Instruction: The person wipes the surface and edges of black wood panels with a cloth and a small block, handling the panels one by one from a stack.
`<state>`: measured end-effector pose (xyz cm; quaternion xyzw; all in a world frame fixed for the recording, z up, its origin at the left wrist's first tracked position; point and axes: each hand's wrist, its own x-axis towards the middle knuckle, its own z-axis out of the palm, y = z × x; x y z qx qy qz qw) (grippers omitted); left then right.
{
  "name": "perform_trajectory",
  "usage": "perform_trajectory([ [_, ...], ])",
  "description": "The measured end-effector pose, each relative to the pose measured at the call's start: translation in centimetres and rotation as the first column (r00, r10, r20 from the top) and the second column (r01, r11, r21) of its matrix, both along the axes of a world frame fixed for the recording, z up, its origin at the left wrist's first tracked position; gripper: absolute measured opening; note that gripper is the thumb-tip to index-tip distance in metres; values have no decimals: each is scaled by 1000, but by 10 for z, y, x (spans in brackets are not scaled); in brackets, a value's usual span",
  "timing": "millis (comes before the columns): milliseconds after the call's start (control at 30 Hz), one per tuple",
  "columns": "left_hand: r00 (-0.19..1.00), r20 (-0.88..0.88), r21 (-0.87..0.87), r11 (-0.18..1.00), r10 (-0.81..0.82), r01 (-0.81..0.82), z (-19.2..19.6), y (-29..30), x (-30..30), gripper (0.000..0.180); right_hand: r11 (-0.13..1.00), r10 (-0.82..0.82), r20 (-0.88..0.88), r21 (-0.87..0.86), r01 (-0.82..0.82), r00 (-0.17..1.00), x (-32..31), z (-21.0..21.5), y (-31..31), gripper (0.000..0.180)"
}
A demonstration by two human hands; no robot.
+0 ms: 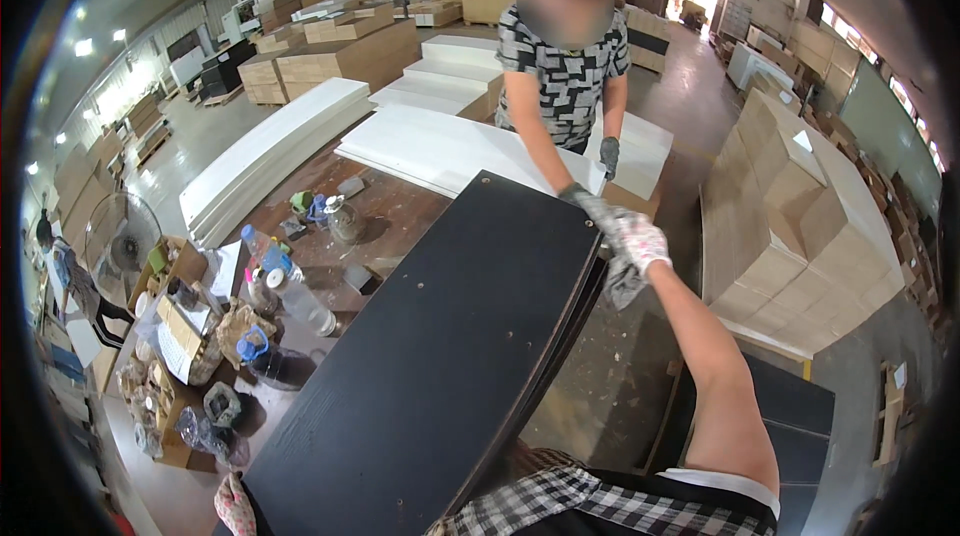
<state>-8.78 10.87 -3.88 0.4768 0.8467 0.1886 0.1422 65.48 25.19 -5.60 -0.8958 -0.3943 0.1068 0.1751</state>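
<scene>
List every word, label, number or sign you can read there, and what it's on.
No text is readable.
Bottle with a blue label: too small and blurred.
White paper on the right-hand brown stack: too small.
Black panel: no lettering visible.

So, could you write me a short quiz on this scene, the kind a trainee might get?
1. What colour is the large panel by the camera wearer's left hand?
2. True or false: the co-worker wears grey gloves.
3. Where are the plastic bottles?
A) On the floor
B) To the left of the panel
C) On top of the panel

Key: 1. Black; 2. True; 3. B
</scene>
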Motion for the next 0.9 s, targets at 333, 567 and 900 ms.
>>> perform_trajectory([
  [333,815,-475,339,785,-333,518,-55,11,-24,38,648,729,572,-398,-650,376,-153,-22,-1,58],
  [567,754,-315,462,601,-576,652,-28,17,88,55,-266,922,290,-3,-964,-255,-374,-10,-103,61],
  [900,540,-256,455,393,-802,799,-22,57,157,54,709,651,413,-33,-705,636,-210,-47,142,69],
])
